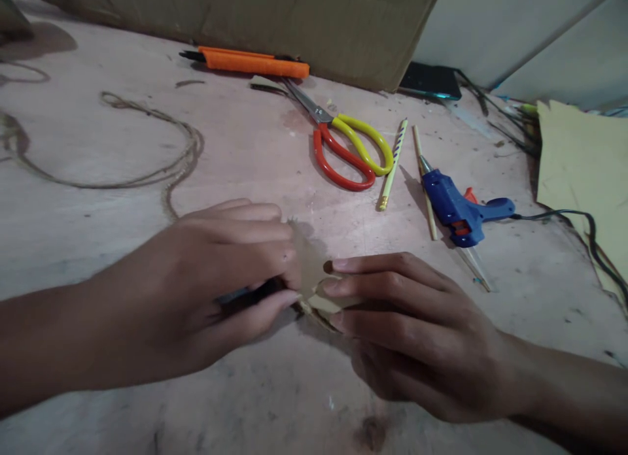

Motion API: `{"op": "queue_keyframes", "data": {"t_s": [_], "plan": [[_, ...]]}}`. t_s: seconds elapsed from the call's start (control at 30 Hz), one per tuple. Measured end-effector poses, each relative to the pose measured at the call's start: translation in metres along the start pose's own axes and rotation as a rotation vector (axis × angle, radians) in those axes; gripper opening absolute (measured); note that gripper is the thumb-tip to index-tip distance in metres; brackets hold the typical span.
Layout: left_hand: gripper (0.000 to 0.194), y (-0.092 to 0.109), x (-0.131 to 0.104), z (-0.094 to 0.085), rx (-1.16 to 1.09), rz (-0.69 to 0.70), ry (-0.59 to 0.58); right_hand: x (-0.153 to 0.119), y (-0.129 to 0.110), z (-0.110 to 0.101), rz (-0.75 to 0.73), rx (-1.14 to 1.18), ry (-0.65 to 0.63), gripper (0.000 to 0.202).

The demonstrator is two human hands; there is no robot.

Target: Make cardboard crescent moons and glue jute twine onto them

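A tan cardboard piece [314, 262] lies between my hands at the middle of the view, with a strand of twine along its near edge. My left hand [216, 285] pinches the cardboard's left edge between thumb and curled fingers. My right hand [417, 331] grips the cardboard's right side, its fingertips resting on the top face. Both palms hide parts of the piece. Loose brown twine [189, 151] curves over the table from the far left and passes behind my left hand.
Scissors [321, 115] with red and yellow handles, a striped pencil [394, 164], a thin stick [424, 180] and a blue glue gun [456, 206] lie beyond my hands. An orange object [255, 63] and a phone [432, 81] are near the cardboard box [245, 23]. Yellowish sheets [583, 174] lie right.
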State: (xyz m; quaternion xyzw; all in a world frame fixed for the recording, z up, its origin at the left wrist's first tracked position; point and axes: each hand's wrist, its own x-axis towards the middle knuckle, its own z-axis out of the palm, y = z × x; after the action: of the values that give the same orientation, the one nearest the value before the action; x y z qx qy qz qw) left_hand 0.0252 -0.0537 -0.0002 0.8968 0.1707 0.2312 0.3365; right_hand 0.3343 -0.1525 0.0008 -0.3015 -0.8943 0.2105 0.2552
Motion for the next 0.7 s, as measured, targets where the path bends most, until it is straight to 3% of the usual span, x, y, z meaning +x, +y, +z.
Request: {"op": "queue_keyframes", "data": {"t_s": [0.7], "plan": [[0.027,-0.0006,0.0039,-0.0007,-0.014,-0.042,-0.028,0.0025,0.0006,0.0006,-0.016,0.008,-0.031,0.026]]}}
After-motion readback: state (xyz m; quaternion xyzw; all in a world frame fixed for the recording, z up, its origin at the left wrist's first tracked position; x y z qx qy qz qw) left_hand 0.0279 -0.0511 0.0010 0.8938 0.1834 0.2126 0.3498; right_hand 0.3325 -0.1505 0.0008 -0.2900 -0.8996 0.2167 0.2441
